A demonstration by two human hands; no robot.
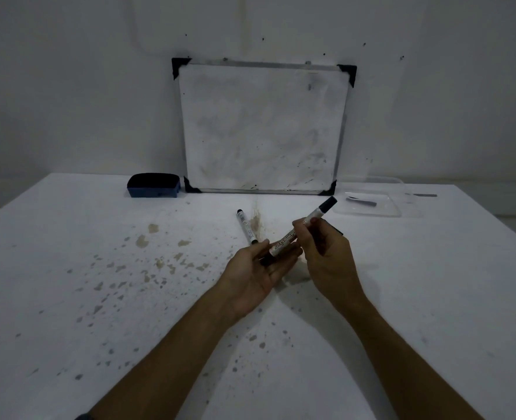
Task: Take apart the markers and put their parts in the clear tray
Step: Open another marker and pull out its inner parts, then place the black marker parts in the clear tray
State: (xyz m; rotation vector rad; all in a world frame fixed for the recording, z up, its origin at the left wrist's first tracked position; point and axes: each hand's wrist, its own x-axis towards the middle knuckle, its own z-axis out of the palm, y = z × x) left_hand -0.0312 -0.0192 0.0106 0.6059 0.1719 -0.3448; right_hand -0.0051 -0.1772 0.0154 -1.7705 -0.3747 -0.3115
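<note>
While right hand (326, 256) grips marker (299, 230), tail rests across open left hand (258, 269).

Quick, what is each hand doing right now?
Left hand: open, palm up, under the marker.
Right hand: fingers closed on that marker.

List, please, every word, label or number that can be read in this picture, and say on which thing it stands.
"marker", partly hidden by fingers: printed along the barrel of the held marker, in the right hand over the left hand.
Print on the marker on the table: too small to read.
Whiteboard: smudges only, no text.
Eraser and clear tray: no text visible.
</note>
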